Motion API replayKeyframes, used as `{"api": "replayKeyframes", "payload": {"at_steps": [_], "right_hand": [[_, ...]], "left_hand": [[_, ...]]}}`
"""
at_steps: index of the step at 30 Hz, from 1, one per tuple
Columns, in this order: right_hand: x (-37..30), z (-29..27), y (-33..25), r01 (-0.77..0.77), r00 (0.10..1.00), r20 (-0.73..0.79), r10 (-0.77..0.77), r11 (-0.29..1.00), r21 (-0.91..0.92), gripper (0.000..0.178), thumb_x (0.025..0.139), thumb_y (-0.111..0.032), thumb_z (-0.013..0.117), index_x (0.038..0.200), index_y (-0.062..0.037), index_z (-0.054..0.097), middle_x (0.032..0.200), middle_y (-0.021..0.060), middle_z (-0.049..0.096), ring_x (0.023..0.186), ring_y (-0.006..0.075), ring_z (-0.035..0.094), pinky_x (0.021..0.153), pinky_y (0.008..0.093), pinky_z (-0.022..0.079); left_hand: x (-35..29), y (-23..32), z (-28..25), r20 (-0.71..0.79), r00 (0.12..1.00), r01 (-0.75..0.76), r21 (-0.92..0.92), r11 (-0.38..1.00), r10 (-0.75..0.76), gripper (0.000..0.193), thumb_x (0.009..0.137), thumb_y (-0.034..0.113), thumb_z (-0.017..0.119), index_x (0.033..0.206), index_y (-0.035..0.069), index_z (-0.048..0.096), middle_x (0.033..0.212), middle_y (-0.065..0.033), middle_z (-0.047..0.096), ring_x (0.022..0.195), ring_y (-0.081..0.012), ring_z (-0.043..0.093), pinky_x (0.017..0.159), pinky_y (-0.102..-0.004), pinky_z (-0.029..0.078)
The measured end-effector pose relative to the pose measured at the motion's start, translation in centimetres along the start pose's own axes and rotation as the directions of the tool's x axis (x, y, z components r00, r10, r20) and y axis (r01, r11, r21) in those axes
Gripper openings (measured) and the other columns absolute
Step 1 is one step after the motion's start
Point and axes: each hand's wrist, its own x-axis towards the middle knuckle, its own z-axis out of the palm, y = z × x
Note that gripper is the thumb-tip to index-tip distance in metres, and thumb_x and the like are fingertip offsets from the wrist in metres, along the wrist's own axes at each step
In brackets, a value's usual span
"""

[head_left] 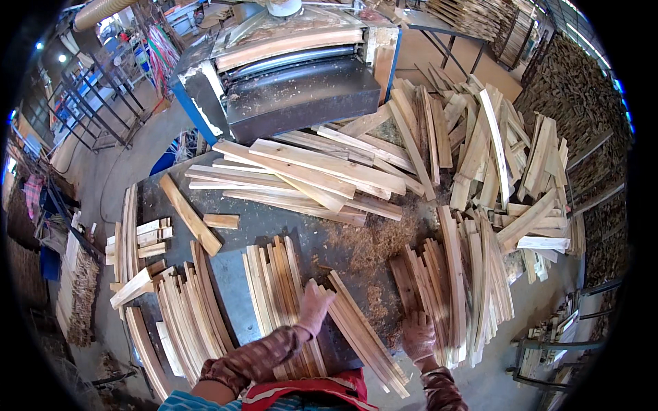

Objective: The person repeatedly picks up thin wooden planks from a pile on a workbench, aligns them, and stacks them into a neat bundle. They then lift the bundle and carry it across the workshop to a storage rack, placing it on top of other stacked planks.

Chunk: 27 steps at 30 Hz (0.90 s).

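My left hand [314,309], in a pale glove, is closed against the upper left edge of a slanted group of wooden strips [363,332]. Its fingertips are partly hidden. To its left lies another row of wooden strips [271,284], laid side by side. My right hand [419,337], also gloved, has its fingers curled at the near end of a dark brown wooden strip [404,284]. That strip lies at the left side of a further row of strips [433,274]. All these strips point roughly away from me on the dark metal table [236,267].
Behind the table stands a large planer-like machine [301,96] with a roller. A loose pile of strips [308,175] lies before it, and a jumbled heap [480,144] rises at the right. Sawdust [373,240] covers mid-table. More strips [192,315] sit at the left.
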Motion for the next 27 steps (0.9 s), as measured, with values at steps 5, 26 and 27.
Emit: {"api": "replayKeyframes", "payload": {"at_steps": [5,26,27], "right_hand": [[0.5,2.1,1.3,0.128,0.989,-0.057,-0.136,0.984,-0.126,0.057,0.076,-0.039,0.066,0.121,-0.0035,0.062,0.144,0.0224,0.045,0.133,0.0445,0.039,0.111,0.0575,0.03],[2.6,-2.3,5.2,-0.133,0.991,-0.019,0.136,0.983,0.126,0.069,0.08,-0.034,0.064,0.139,-0.0011,0.048,0.144,0.0273,0.046,0.132,0.0473,0.044,0.113,0.0595,0.032],[3.5,-2.0,5.3,-0.138,0.983,-0.108,0.147,0.987,0.085,0.06,0.081,-0.029,0.066,0.134,-0.0024,0.054,0.143,0.0235,0.049,0.131,0.0435,0.047,0.111,0.0551,0.036]], "left_hand": [[10.9,6.1,0.5,-0.124,0.986,-0.136,-0.177,0.975,0.115,0.086,0.081,0.028,0.073,0.145,-0.01,0.028,0.117,-0.0202,0.053,0.108,-0.0251,0.054,0.1,-0.0398,0.043],[16.5,15.8,-8.5,0.001,0.998,0.063,-0.32,0.946,-0.066,0.046,0.084,0.032,0.08,0.12,0.005,0.067,0.105,-0.0078,0.072,0.086,-0.0224,0.07,0.071,-0.0386,0.059],[15.0,15.0,-9.7,0.042,0.998,0.054,-0.273,0.961,-0.044,0.046,0.085,0.031,0.079,0.121,0.005,0.066,0.105,-0.0075,0.072,0.088,-0.0209,0.07,0.073,-0.0375,0.059]]}}
